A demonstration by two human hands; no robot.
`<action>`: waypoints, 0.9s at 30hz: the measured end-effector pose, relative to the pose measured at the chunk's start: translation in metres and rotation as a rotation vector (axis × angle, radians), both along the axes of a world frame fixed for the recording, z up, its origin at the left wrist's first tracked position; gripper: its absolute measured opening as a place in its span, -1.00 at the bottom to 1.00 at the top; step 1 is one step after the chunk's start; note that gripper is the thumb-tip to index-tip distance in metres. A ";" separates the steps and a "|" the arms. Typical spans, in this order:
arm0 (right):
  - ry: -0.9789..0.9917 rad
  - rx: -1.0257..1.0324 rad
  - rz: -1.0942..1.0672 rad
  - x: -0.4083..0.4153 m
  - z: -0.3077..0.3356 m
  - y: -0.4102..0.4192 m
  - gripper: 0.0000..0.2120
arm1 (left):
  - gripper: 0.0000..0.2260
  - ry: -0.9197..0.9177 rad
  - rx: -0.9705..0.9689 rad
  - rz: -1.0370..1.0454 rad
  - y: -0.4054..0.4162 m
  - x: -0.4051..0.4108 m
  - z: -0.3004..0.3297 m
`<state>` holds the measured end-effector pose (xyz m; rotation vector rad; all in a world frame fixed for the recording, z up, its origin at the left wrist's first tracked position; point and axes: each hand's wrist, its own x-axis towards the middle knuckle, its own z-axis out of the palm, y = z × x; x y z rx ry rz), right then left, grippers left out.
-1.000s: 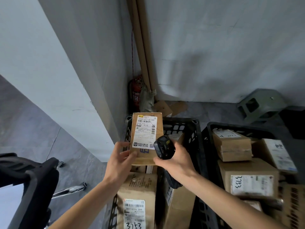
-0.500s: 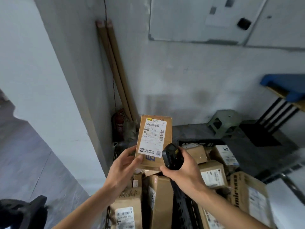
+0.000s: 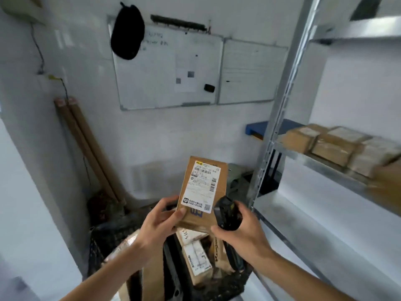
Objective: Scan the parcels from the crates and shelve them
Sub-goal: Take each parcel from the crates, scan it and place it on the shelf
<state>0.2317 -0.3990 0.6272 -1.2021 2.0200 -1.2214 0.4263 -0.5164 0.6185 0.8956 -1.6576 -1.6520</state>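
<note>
Head view: left hand (image 3: 159, 221) curled round the lower left edge of a brown parcel (image 3: 202, 193), thumb pressed on its front, parcel held upright above the black crates (image 3: 230, 283) with its white label (image 3: 200, 187) facing the camera. Right hand (image 3: 237, 228) wrapped round a black handheld scanner (image 3: 226, 213), just beside the parcel's lower right corner. More parcels (image 3: 196, 257) packed in the crates below, and to the right a metal shelf unit (image 3: 288, 153) with several taped boxes (image 3: 334, 146) on its middle shelf; two whiteboards (image 3: 195, 68) on the wall behind.
</note>
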 end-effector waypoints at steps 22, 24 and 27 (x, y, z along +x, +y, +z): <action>0.619 0.293 -0.495 -0.077 0.197 0.367 -0.23 | -0.45 0.059 -0.144 -0.527 0.227 -0.172 0.153; 0.661 0.397 -0.542 -0.076 0.209 0.389 -0.27 | -0.58 0.056 -0.162 -0.541 0.239 -0.180 0.156; 0.684 0.534 -0.596 -0.076 0.222 0.417 -0.36 | -0.61 0.039 -0.167 -0.571 0.256 -0.191 0.157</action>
